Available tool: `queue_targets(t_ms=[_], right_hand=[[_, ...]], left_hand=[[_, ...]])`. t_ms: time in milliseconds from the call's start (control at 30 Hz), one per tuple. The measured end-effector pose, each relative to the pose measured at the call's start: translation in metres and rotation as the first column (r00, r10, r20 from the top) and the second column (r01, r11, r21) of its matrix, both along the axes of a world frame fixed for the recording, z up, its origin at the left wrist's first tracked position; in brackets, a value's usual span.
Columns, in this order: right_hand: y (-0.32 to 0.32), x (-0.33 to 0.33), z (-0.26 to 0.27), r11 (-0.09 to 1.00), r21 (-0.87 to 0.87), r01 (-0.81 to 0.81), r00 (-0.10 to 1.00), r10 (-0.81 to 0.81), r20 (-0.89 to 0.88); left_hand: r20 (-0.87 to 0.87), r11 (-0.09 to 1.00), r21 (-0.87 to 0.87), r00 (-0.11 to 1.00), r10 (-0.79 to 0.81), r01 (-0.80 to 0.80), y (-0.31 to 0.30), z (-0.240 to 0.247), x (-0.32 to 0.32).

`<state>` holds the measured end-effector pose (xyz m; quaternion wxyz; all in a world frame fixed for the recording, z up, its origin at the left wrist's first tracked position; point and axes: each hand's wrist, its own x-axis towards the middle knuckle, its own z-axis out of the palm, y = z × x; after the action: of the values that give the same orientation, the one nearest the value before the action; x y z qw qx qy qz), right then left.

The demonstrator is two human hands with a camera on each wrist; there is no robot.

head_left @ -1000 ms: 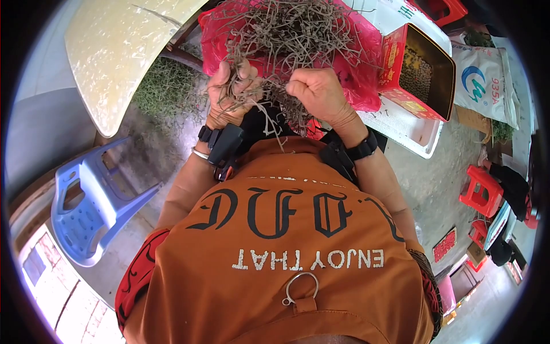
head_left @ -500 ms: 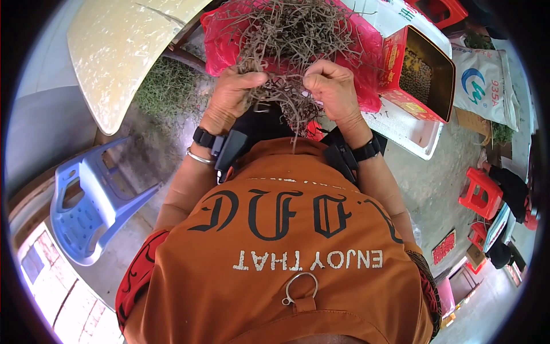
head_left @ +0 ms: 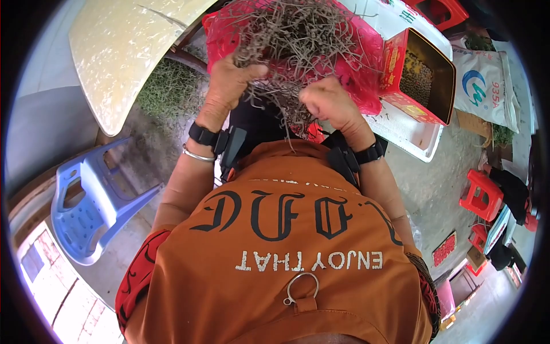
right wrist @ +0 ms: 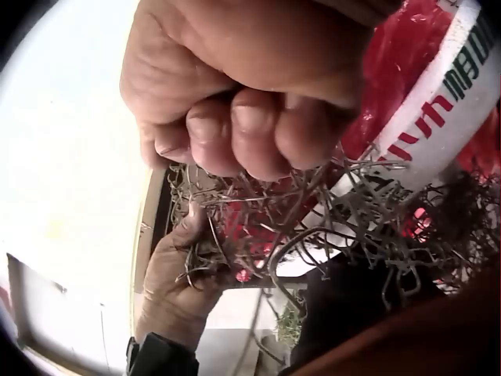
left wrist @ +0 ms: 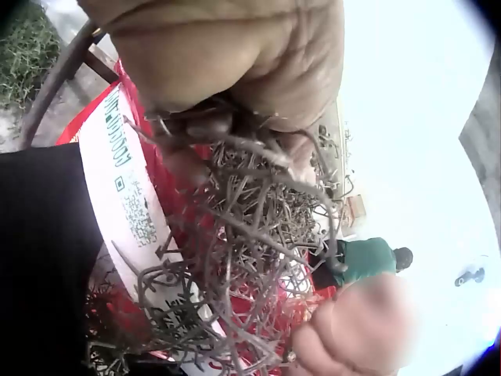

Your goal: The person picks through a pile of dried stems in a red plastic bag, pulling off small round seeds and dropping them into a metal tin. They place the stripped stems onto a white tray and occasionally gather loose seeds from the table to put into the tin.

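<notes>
A tangled heap of dry, grey-brown stems (head_left: 303, 34) lies on a pink-red plastic bag (head_left: 364, 86) in front of the person. My left hand (head_left: 229, 83) grips some of these at the heap's near left edge. In the left wrist view, thin twisted stalks (left wrist: 270, 176) come out from under its curled fingers. My right hand (head_left: 332, 103) is a fist at the near right edge of the heap. Its fingers (right wrist: 254, 129) are curled into the palm in the right wrist view, close over loose stems, and the inside of the fist is hidden.
Right of the bag, a red box (head_left: 395, 69) holding small round brown pieces stands on a white foam box (head_left: 412, 133). A printed white sack (head_left: 487, 86) lies beyond. At left are a pale tabletop (head_left: 123, 57), a blue plastic chair (head_left: 86, 200) and greenery (head_left: 169, 92) on the floor.
The right hand has closed into a fist and moved slightly down, away from the stems. My left hand turned from palm-up to its back showing, and shifted up toward the heap.
</notes>
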<state>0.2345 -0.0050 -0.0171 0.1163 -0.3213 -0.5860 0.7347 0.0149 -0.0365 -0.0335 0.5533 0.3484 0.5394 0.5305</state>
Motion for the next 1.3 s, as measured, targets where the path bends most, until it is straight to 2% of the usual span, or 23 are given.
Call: queue_targets(t_ms=[33,67,133,167,233,300,367,400,433,467,500,533,600,833,900,933,967,1067,1100,1133,1200,1233,1300], right_hand=[[0.003,0.000,0.002,0.983,-0.152,0.107,0.982,-0.129,-0.141],[0.005,-0.001,0.004,0.930,-0.314,0.190,0.927,-0.275,-0.255],[0.003,-0.001,0.007,0.922,-0.306,0.239,0.908,-0.323,-0.266],[0.000,-0.004,0.015,0.910,-0.301,0.284,0.888,-0.368,-0.276],[-0.001,-0.009,0.023,0.899,-0.300,0.320,0.868,-0.405,-0.287],[0.000,-0.014,0.026,0.941,-0.230,0.250,0.882,-0.319,-0.346],[0.000,-0.021,0.031,0.957,-0.191,0.217,0.884,-0.275,-0.378],[-0.001,-0.028,0.035,0.979,-0.010,0.204,0.914,-0.194,-0.355],[-0.003,-0.035,0.038,0.969,0.170,0.179,0.941,-0.119,-0.316],[-0.004,-0.041,0.039,0.928,0.344,0.140,0.964,-0.048,-0.262],[-0.005,-0.045,0.037,0.929,0.345,0.136,0.964,-0.043,-0.262],[-0.005,-0.050,0.032,0.892,0.446,0.079,0.988,-0.011,-0.155],[-0.005,-0.056,0.021,0.785,0.616,-0.061,0.997,0.022,0.071],[-0.006,-0.052,0.011,0.830,0.557,0.011,0.994,-0.067,0.081],[-0.004,-0.052,0.014,0.840,0.542,0.021,0.994,-0.076,0.080],[-0.003,-0.052,0.015,0.794,0.608,-0.010,0.991,-0.074,0.113],[-0.003,-0.052,0.015,0.744,0.667,-0.042,0.987,-0.075,0.146],[0.001,-0.051,0.014,0.655,0.750,-0.091,0.973,-0.100,0.206],[0.003,-0.051,0.013,0.617,0.779,-0.107,0.964,-0.126,0.233],[0.005,-0.051,0.012,0.578,0.806,-0.124,0.954,-0.155,0.257],[0.009,-0.049,0.008,0.612,0.787,-0.080,0.967,-0.144,0.209],[0.010,-0.047,0.006,0.644,0.764,-0.037,0.978,-0.134,0.161],[0.010,-0.043,0.003,0.677,0.736,0.004,0.985,-0.128,0.112]], left_hand=[[-0.005,1.000,0.004,1.000,0.004,-0.004,-0.002,0.003,-0.001],[-0.025,0.997,0.013,0.997,-0.079,0.080,-0.005,0.006,0.001],[-0.056,0.969,0.024,0.968,-0.245,0.246,-0.012,0.010,0.006],[-0.053,0.969,0.025,0.968,-0.245,0.246,-0.015,0.013,0.005],[0.043,0.937,-0.029,0.937,-0.347,0.348,-0.023,0.021,-0.004],[0.088,0.919,-0.055,0.919,-0.385,0.390,-0.033,0.025,-0.007],[0.173,0.953,-0.019,0.940,-0.295,0.303,-0.041,0.027,-0.004],[0.218,0.966,-0.005,0.943,-0.250,0.258,-0.043,0.028,-0.003],[0.216,0.966,-0.005,0.944,-0.250,0.257,-0.045,0.027,-0.002],[0.223,0.980,-0.048,0.959,-0.176,0.191,-0.047,0.025,-0.002],[0.227,0.988,-0.090,0.969,-0.099,0.122,-0.049,0.023,-0.002],[0.228,0.990,-0.133,0.973,-0.020,0.052,-0.051,0.021,-0.002],[0.254,0.991,-0.123,0.967,-0.013,0.046,-0.055,0.017,0.000],[0.398,0.991,-0.097,0.916,-0.050,0.096,-0.057,0.013,0.000],[0.178,0.987,-0.081,0.976,-0.124,0.140,-0.054,0.016,0.000],[0.063,0.984,-0.077,0.985,-0.158,0.163,-0.053,0.017,0.001],[0.064,0.984,-0.077,0.985,-0.158,0.162,-0.052,0.021,0.002],[-0.224,0.936,0.014,0.913,-0.341,0.353,-0.050,0.035,0.008],[-0.224,0.936,0.013,0.913,-0.340,0.352,-0.050,0.035,0.010],[-0.111,0.933,0.040,0.930,-0.352,0.358,-0.050,0.033,0.012],[0.120,0.928,0.095,0.921,-0.370,0.361,-0.049,0.031,0.016],[0.121,0.927,0.095,0.920,-0.373,0.363,-0.049,0.030,0.015],[0.426,0.960,-0.003,0.868,-0.253,0.281,-0.046,0.028,0.010]])
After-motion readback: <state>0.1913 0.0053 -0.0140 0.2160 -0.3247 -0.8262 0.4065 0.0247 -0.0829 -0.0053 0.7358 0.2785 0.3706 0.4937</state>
